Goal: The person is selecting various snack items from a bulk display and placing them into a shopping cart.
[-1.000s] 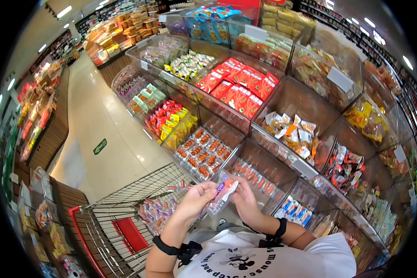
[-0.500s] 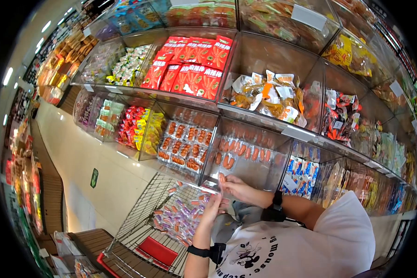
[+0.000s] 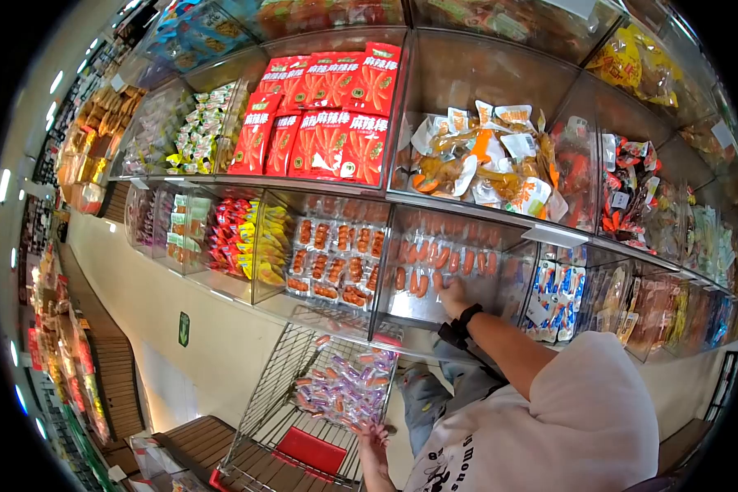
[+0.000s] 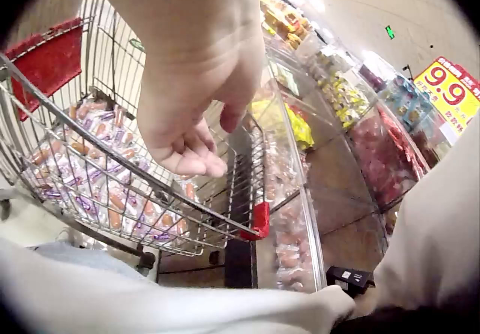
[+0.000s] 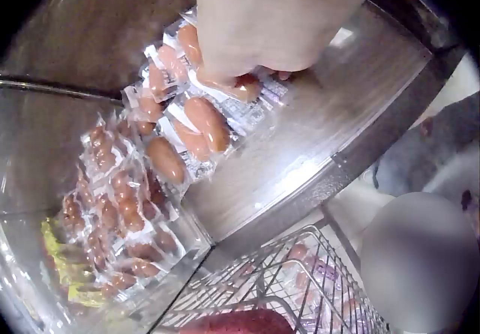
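My right hand (image 3: pixel 451 297) reaches into a clear bin of individually wrapped sausages (image 3: pixel 467 261). In the right wrist view its curled fingers pinch a wrapped sausage (image 5: pixel 244 89) at the near edge of the rows, and the hand hides part of that packet. Other sausages (image 5: pixel 208 122) lie flat right beside it. My left hand (image 3: pixel 373 443) hangs at the shopping cart (image 3: pixel 254 410), fingers loosely bent and holding nothing; the left wrist view shows it over the cart's wire rim. A heap of wrapped sausages (image 4: pixel 112 176) with purple print lies inside the cart.
Left of the sausage bin is one with packs of small reddish-brown sausages (image 3: pixel 336 261); blue-and-white packets (image 3: pixel 558 291) fill the one to its right. Red snack bags (image 3: pixel 324 123) and orange-white packets (image 3: pixel 492 160) stand on the tier above. Clear plastic walls divide the bins.
Both hands held one wrapped sausage before; they have parted. The right hand has moved forward into the bin, the left down to the cart without the sausage. The head view has shifted.
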`<state>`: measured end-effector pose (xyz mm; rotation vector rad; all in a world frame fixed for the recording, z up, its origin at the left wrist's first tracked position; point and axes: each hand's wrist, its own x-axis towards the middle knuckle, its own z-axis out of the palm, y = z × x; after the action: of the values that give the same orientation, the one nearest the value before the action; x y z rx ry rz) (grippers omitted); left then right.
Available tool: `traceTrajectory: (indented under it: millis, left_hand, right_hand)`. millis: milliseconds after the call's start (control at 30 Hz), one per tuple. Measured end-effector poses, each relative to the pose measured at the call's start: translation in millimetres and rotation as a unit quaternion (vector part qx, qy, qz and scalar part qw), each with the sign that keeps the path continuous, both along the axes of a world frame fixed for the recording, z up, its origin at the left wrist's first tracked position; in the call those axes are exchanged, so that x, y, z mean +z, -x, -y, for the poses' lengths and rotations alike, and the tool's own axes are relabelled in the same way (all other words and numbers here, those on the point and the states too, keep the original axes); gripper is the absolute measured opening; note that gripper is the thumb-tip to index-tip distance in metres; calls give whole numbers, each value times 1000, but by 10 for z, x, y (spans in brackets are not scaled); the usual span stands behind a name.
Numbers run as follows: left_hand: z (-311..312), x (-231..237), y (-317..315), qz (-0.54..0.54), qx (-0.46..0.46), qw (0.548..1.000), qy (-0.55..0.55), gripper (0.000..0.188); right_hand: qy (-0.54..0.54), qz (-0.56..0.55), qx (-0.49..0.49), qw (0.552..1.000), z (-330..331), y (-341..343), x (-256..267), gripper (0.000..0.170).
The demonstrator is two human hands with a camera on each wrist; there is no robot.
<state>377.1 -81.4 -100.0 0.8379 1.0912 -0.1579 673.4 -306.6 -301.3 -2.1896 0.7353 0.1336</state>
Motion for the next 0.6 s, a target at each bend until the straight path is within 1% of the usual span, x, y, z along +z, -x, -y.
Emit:
traceTrajectory:
  millis: [33,67,133,200,300,400,467,500,567,600]
  left_hand:
    - [10,-6,93,-6,15,1000,-5,38]
    - [7,-16,158,-11,29,999,-10,38]
    - [-14,-21,231,-3,23,1000,-19,38]
    - [-38,15,241,-6,16,999,-36,36]
    - [-175,-86,340,8,21,999,-33,34]
    - [-296,-87,385,-16,27,998,-49,31]
    - [-346,-28,403,-45,4,995,-90,28]
    - [-363,-7,417,-59,-6,992,-108,26]
    - [-489,-174,671,-86,-65,969,-223,22]
    - [-569,-312,869,-99,-92,951,-277,21]
  right_hand:
    - [16,33,-6,999,-33,15,-6,44]
    - [7,22,-23,999,-70,12,-11,43]
    - [-8,0,-57,998,-133,-10,53,41]
    - [-2,-3,-68,998,-173,9,62,39]
    - [7,4,-78,997,-229,3,2,37]
    - [13,-1,-82,997,-270,-5,-24,39]
    - [39,-28,-68,997,-257,-10,-21,44]
    - [27,-45,-59,997,-230,-13,-6,45]
    - [4,-76,-38,996,-184,-22,34,47]
    - [-21,-97,-10,995,-149,-15,145,48]
